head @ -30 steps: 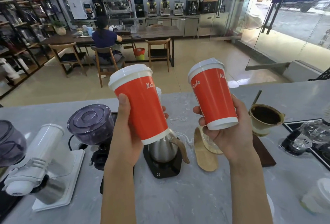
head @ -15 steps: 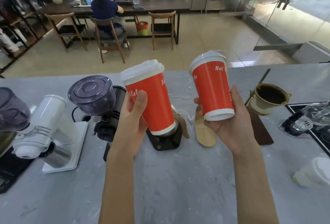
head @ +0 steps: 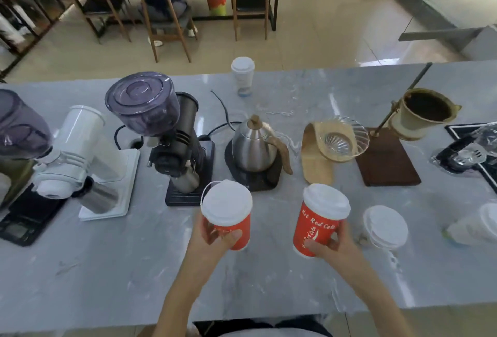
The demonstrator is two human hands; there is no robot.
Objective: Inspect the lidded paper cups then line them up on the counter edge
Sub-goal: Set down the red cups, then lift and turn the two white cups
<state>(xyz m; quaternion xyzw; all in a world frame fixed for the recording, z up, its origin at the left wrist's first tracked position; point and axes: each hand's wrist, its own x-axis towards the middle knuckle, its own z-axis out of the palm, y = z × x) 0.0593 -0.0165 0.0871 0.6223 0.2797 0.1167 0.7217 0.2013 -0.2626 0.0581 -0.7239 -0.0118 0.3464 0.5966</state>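
Observation:
I hold two red paper cups with white lids, both low over the grey counter (head: pixel 107 269). My left hand (head: pixel 215 240) grips the left red cup (head: pixel 228 215) from below and behind. My right hand (head: pixel 330 245) grips the right red cup (head: pixel 317 221), which carries white lettering. A white lidded cup (head: pixel 386 226) stands just right of my right hand. Another pale lidded cup (head: pixel 476 225) lies tipped at the far right. One white lidded cup (head: pixel 242 75) stands at the counter's far edge.
Behind the cups stand a dark coffee grinder (head: pixel 172 132), a white grinder (head: pixel 80 153), a steel kettle (head: pixel 255 145) on a black base, a glass dripper (head: pixel 341 139) on a wooden holder and a filter stand (head: pixel 422 113). A scale (head: pixel 24 218) sits at left.
Both hands have come down from chest height with the red cups, now close to the counter. The view has tilted downward, so the cup lids now face the camera.

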